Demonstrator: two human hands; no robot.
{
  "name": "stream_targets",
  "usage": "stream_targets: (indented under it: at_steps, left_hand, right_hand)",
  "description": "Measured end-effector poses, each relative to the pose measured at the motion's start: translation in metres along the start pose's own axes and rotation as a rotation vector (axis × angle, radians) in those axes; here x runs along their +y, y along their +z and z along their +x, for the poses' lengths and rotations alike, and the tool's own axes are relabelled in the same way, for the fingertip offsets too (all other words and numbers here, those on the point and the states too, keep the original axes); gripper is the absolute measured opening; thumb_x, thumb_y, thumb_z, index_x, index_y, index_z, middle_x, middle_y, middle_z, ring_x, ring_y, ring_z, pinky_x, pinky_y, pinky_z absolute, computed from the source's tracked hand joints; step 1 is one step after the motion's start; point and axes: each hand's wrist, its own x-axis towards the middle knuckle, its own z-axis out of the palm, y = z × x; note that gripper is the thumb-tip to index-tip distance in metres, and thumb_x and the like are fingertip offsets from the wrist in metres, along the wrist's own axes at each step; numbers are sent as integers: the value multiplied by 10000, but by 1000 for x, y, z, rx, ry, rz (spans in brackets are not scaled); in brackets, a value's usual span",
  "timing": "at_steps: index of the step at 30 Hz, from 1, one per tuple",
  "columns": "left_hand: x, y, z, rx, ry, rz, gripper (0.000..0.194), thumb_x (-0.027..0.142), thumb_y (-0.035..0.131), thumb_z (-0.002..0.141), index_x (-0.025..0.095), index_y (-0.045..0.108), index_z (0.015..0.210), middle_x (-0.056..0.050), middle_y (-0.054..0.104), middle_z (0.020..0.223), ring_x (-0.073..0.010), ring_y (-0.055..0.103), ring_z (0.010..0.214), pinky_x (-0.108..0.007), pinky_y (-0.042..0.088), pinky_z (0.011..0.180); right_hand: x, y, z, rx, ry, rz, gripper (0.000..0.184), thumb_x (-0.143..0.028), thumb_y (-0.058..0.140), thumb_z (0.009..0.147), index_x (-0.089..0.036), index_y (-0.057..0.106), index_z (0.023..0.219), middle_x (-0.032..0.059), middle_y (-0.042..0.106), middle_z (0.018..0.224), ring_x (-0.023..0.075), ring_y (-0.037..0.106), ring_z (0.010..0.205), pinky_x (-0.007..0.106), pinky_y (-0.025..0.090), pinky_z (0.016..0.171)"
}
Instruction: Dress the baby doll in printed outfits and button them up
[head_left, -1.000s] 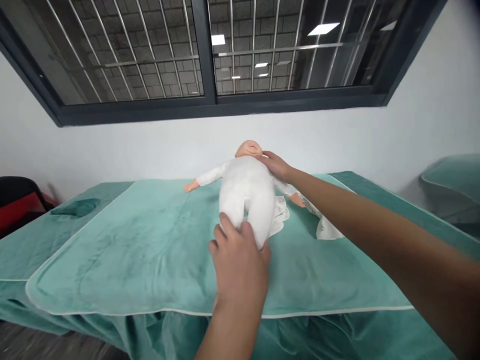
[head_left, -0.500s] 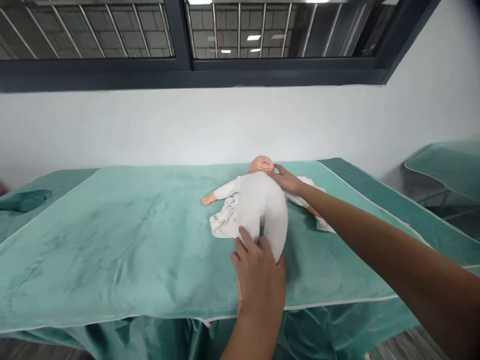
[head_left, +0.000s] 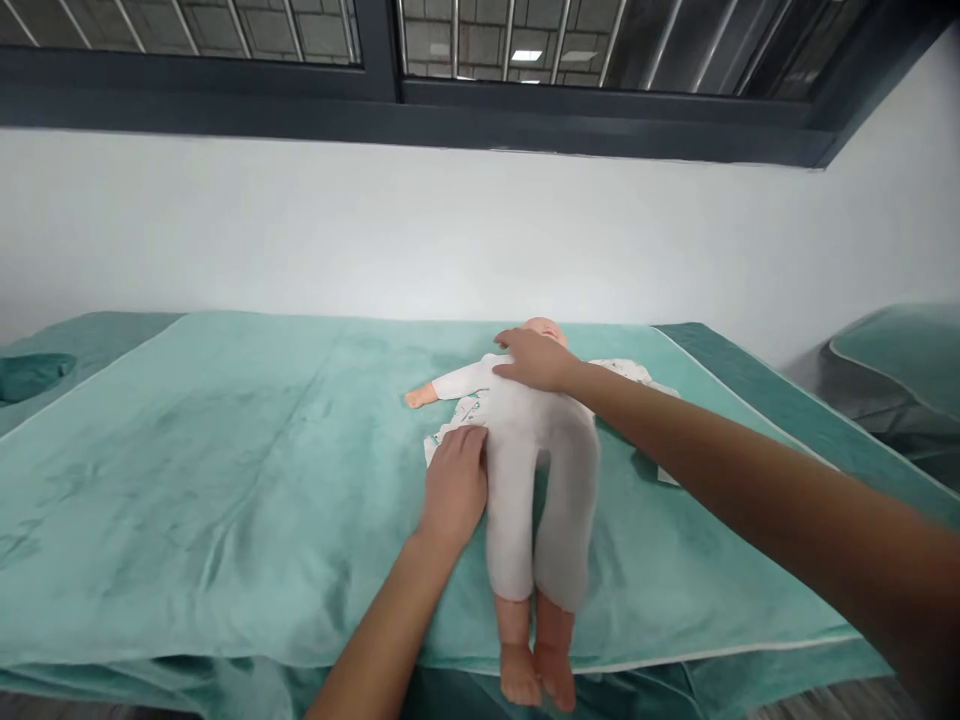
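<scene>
A baby doll (head_left: 514, 500) in a white long-sleeved suit lies on its back, its head against the far side and its bare feet over the near edge. Under its upper body, a white patterned garment (head_left: 634, 370) is spread out, showing on both sides. My right hand (head_left: 534, 358) rests across the doll's upper chest below the chin, thumb and fingers apart, hiding part of the face. At the doll's left-hand hip in the view, my left hand (head_left: 457, 480) has its fingers bent and close together over the garment's edge; its fingertips are partly hidden.
A light green plush cover (head_left: 262, 450) lies over the bed with darker green cloth beneath. Behind stands a white wall (head_left: 300, 230) under a dark window frame (head_left: 225, 105). Another green-covered surface (head_left: 900, 350) is at the right.
My left hand has moved from the doll's lower legs up to its hip. The doll's legs now lie straight and in full view. My right hand has shifted from beside the head onto the chest.
</scene>
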Motion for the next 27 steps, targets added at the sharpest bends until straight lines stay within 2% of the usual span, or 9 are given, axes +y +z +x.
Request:
stream_targets:
  at_steps: [2, 4, 7, 9, 12, 15, 18, 21, 27]
  left_hand:
    - [-8, 9, 5, -56, 65, 62, 387, 120, 388, 940, 157, 550, 1289, -91, 597, 1335, -238, 515, 1244, -382, 401, 1064]
    - [-9, 14, 4, -77, 108, 127, 389, 160, 413, 945, 155, 525, 1318, -103, 568, 1370, -259, 492, 1263, -407, 396, 1048]
    - [-7, 16, 1, -44, 138, 173, 343, 179, 428, 951, 166, 537, 1275, -107, 582, 1328, -272, 503, 1218, -423, 414, 985]
    - [-6, 18, 1, -17, 149, 199, 283, 160, 426, 949, 172, 570, 1193, -104, 612, 1244, -276, 529, 1154, -430, 425, 939]
    - [-6, 23, 7, 23, 123, 183, 192, 160, 436, 953, 174, 611, 1029, -96, 647, 1095, -276, 561, 1051, -424, 431, 883]
    - [-11, 19, 15, 119, -11, -30, 152, 220, 476, 961, 188, 608, 896, -75, 661, 968, -246, 579, 957, -374, 433, 825]
    - [-27, -2, 24, 308, -242, -450, 133, 230, 549, 915, 195, 582, 791, -30, 639, 827, -188, 569, 818, -310, 424, 760]
    - [-58, -36, 33, 502, -423, -799, 145, 250, 590, 854, 187, 559, 728, 12, 581, 709, -146, 534, 711, -269, 423, 708]
    - [-152, -91, 29, 685, -620, -907, 143, 300, 546, 833, 170, 537, 773, 28, 490, 658, -119, 436, 610, -257, 389, 600]
  right_hand:
    - [-21, 11, 25, -151, 12, -20, 495, -405, 730, 766, -238, 636, 1221, 114, 670, 1228, 339, 615, 1124, 442, 461, 956]
    - [-36, 21, 43, -260, 40, -51, 363, -360, 826, 657, -211, 715, 968, 119, 723, 986, 352, 664, 986, 463, 477, 895]
    - [-47, 23, 48, -347, 60, -96, 250, -268, 861, 588, -196, 680, 745, 107, 693, 757, 352, 682, 851, 480, 474, 842]
    - [-46, 15, 39, -337, 45, -105, 235, -263, 828, 624, -209, 666, 785, 89, 689, 754, 321, 681, 810, 451, 472, 811]
    - [-37, -2, 17, -262, 7, -113, 253, -325, 729, 725, -231, 637, 941, 72, 711, 902, 276, 669, 820, 398, 465, 766]
    - [-28, -20, -3, -163, -32, -135, 277, -353, 627, 804, -232, 600, 1052, 67, 703, 1028, 261, 651, 892, 367, 447, 766]
    - [-23, -33, -16, -38, -55, -142, 342, -386, 598, 824, -234, 594, 1130, 60, 699, 1045, 259, 644, 939, 345, 442, 780]
    - [-23, -41, -23, 70, -30, -123, 439, -438, 600, 822, -247, 579, 1217, 53, 704, 1057, 262, 648, 944, 335, 449, 769]
    - [-39, -44, -18, 53, -64, -70, 420, -450, 602, 824, -258, 583, 1197, 34, 704, 1089, 249, 651, 939, 341, 463, 772]
